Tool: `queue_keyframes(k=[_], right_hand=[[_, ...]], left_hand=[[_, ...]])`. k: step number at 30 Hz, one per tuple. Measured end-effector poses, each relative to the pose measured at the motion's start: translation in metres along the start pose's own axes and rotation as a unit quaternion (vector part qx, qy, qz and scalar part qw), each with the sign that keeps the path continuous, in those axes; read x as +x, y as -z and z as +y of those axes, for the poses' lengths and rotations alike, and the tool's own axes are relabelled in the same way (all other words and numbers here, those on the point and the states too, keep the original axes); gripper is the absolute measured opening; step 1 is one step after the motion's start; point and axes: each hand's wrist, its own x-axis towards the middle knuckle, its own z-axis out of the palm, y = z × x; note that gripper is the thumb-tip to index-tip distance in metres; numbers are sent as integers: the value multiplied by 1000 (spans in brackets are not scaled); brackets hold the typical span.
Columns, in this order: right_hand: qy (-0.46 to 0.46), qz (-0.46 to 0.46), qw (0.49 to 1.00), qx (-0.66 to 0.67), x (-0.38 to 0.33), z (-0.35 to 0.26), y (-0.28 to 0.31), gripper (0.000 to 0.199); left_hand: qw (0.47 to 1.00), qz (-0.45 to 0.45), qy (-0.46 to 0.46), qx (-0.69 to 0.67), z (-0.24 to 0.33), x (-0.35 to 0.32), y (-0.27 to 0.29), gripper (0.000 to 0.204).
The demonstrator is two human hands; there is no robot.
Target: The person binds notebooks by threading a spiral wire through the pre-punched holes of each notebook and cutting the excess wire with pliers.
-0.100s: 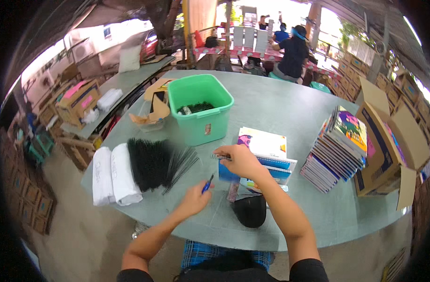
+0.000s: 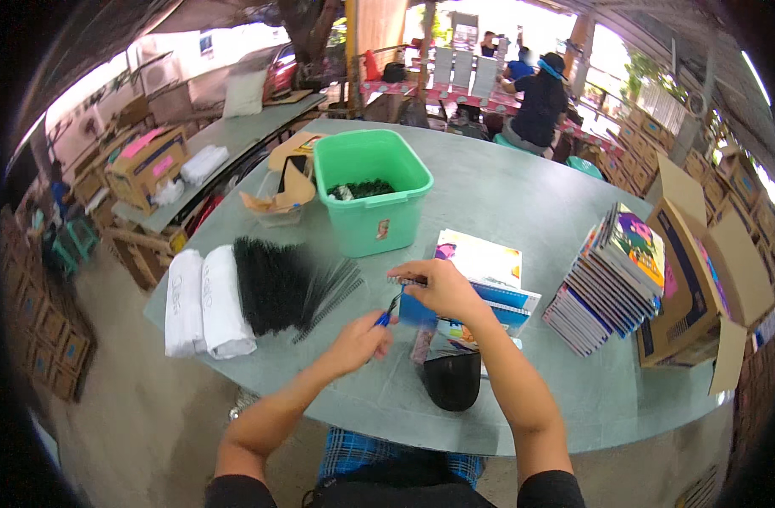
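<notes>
Left hand (image 2: 364,343): it is above the near part of the tabletop (image 2: 506,186), somewhat left of the middle, and its fingers are closed around a blue-handled tool (image 2: 385,319)
Right hand (image 2: 442,289): it is a little farther from the near edge, with thumb and fingertips together on the end of a black spiral coil (image 2: 394,280)
Spiral coil: a short piece of it comes out at the left of the right fingertips
Blue-handled tool: its dark tip points up, toward the right fingertips, just below the coil; if the two are touching, from here I cannot tell
Blue books (image 2: 516,316): they are raised in the middle of the tabletop, partly behind the right hand and forearm
White-covered booklet (image 2: 493,258): it is just beyond the blue books, on the side of the far edge
Black rounded object (image 2: 453,383): it is on the near side of the blue books, toward the near edge
Book stack (image 2: 603,279): many spiral-bound books lie leaning in a pile, toward the right end of the tabletop
Cardboard box (image 2: 679,313): it is at the right end, beside the pile, with its flaps open
Green bin (image 2: 375,230): it is toward the far edge, left of the middle, with dark scraps inside
Brown paper (image 2: 277,204): it is beside the bin, near the far left edge
Loose black coils (image 2: 269,292): they lie in a heap on the left part
White bundles (image 2: 225,305): two are side by side at the left edge, next to the heap
Another person (image 2: 540,102): in dark shirt, sitting beyond the far edge, by another table
</notes>
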Motion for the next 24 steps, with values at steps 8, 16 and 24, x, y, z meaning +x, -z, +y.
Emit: queue_keyframes(k=[8, 16, 24], right_hand=[[-20, -24, 999, 44, -2, -3, 1, 30], [-4, 84, 995, -56, -2, 7, -10, 18], [-9, 131, 987, -89, -6, 6, -19, 20]], left_hand=[[998, 16, 35, -58, 7, 14, -5, 34], [964, 85, -55, 247, 14, 22, 4, 32], [997, -48, 17, 53, 26, 15, 9, 41]])
